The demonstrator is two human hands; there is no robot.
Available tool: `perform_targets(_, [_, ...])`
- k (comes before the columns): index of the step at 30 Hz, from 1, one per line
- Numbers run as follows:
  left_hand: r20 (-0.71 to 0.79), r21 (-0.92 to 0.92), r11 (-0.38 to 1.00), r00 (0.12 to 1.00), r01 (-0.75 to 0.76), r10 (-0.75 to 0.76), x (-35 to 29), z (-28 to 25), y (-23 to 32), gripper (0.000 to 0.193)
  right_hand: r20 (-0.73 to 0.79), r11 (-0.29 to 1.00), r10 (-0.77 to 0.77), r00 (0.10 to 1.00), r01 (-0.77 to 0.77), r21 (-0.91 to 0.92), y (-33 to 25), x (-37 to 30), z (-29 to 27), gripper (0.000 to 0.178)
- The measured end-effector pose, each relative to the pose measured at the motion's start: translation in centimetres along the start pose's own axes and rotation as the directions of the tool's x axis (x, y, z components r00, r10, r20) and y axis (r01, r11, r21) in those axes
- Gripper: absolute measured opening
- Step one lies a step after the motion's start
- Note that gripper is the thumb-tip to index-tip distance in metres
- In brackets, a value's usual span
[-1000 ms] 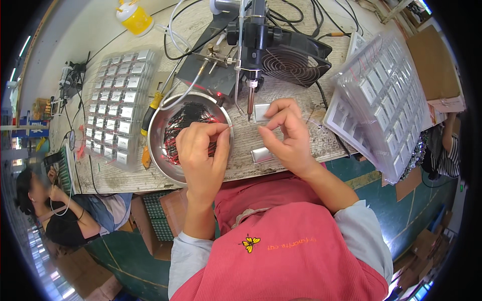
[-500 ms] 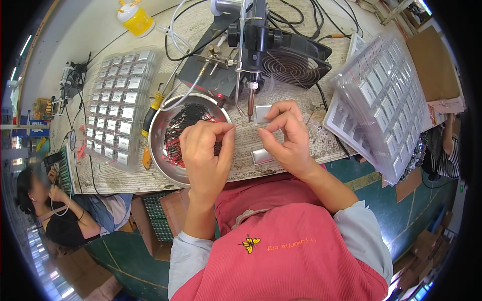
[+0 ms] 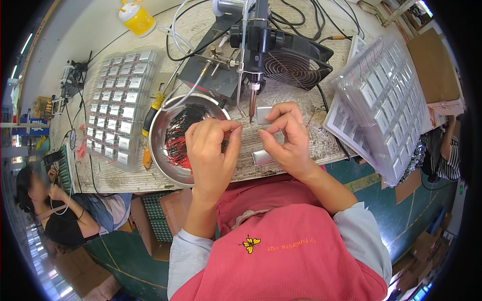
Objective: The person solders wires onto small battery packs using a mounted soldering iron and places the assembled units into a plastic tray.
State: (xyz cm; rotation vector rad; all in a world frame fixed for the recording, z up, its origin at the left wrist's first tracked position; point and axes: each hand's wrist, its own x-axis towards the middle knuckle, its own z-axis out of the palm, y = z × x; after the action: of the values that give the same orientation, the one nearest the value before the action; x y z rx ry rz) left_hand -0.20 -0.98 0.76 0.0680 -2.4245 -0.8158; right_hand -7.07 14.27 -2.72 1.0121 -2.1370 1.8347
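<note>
My left hand is closed in a pinch, thumb and forefinger on a thin reddish wire close to the tip of an upright soldering iron. My right hand faces it from the other side, fingers curled and thumb near the forefinger; what they pinch is too small to make out. A flat silver battery cell lies by its upper fingers, partly covered by them. Another silver cell rests on the bench below. Beside my left hand stands a metal bowl full of red and black wires.
Clear trays of silver cells stand left and right. A black fan sits behind the iron. A yellow-handled screwdriver lies by the bowl, and a yellow bottle farther back. Another person works at far left.
My left hand has moved slightly right and up, bringing the wire nearer the iron's tip. The right hand has hardly moved.
</note>
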Motion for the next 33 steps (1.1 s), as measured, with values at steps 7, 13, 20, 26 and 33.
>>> perform_targets(7, [0.0, -0.02, 1.0, 1.0, -0.022, 0.022, 0.22, 0.16, 0.07, 0.008, -0.023, 0.999, 0.002, 1.0, -0.001, 0.048, 0.15, -0.09, 0.2, 0.016])
perform_targets(13, [0.044, -0.015, 1.0, 0.999, -0.003, 0.003, 0.03, 0.06, -0.02, 0.01, -0.035, 0.998, 0.017, 0.999, -0.015, 0.066, 0.22, -0.15, 0.35, 0.017])
perform_targets(20, [0.042, -0.008, 1.0, 0.999, -0.005, 0.006, 0.03, 0.11, -0.02, 0.009, -0.033, 0.998, 0.017, 0.999, -0.015, 0.056, 0.35, -0.19, 0.41, 0.016])
perform_targets(26, [0.041, -0.007, 1.0, 0.999, -0.007, 0.007, 0.16, 0.02, 0.17, 0.009, -0.043, 0.997, 0.027, 0.999, -0.024, 0.072, 0.32, -0.19, 0.48, 0.017])
perform_targets(33, [0.048, -0.005, 1.0, 0.999, -0.004, 0.005, 0.15, -0.02, 0.26, 0.009, -0.049, 0.997, 0.039, 0.998, -0.035, 0.072, 0.18, -0.17, 0.52, 0.016])
